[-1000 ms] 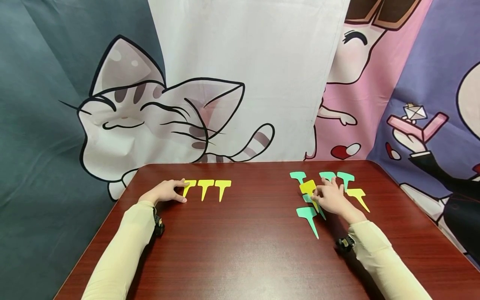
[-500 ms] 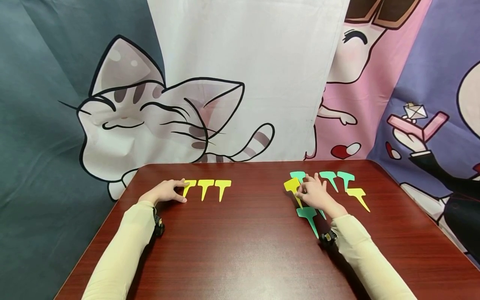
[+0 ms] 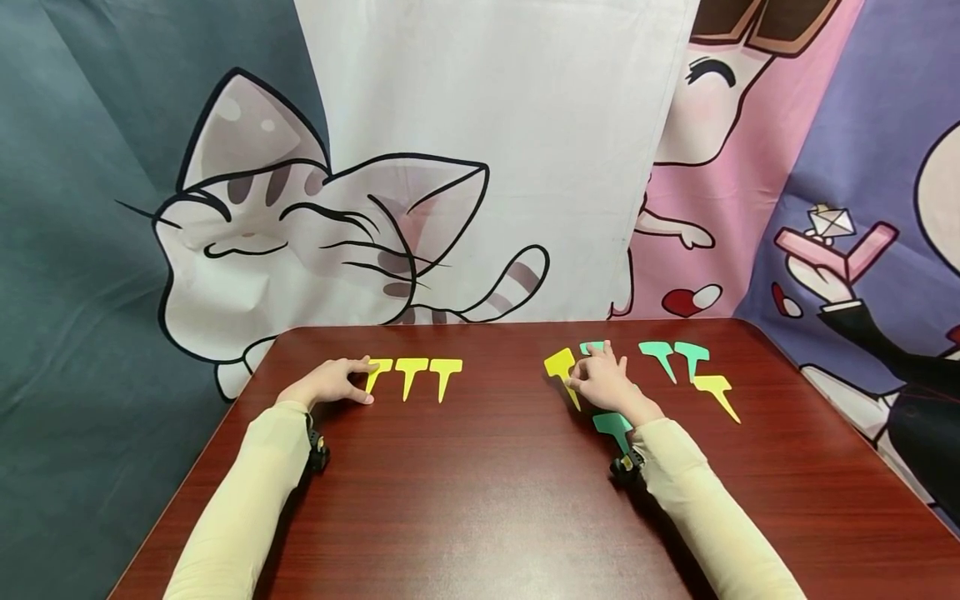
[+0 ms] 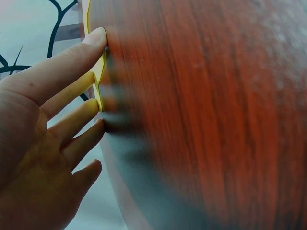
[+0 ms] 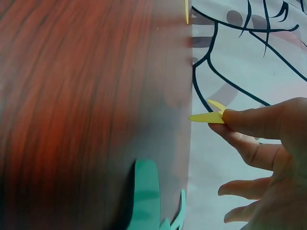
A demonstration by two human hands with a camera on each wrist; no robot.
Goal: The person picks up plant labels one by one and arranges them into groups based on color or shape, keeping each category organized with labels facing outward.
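My right hand (image 3: 606,382) pinches a yellow T-shaped plant label (image 3: 560,364) between thumb and fingers, above the table. The right wrist view shows this label nearly edge-on at the fingertips. My left hand (image 3: 333,382) rests at the far left of the table, its fairly straight fingers touching a yellow plant label (image 3: 381,367) and partly covering it. Two more yellow plant labels, a middle one (image 3: 412,369) and a right one (image 3: 447,369), lie beside it in a row. A green plant label (image 3: 613,425) lies under my right wrist, partly hidden.
Two green plant labels, one (image 3: 657,352) beside another (image 3: 692,354), and a yellow one (image 3: 715,386) lie right of my right hand. Behind its fingers another green label (image 3: 590,345) is mostly covered. A cartoon-printed cloth (image 3: 495,100) hangs behind the brown table (image 3: 450,500).
My right hand has moved left with the yellow plant label, away from the green ones at the right. My left hand has stayed in place.
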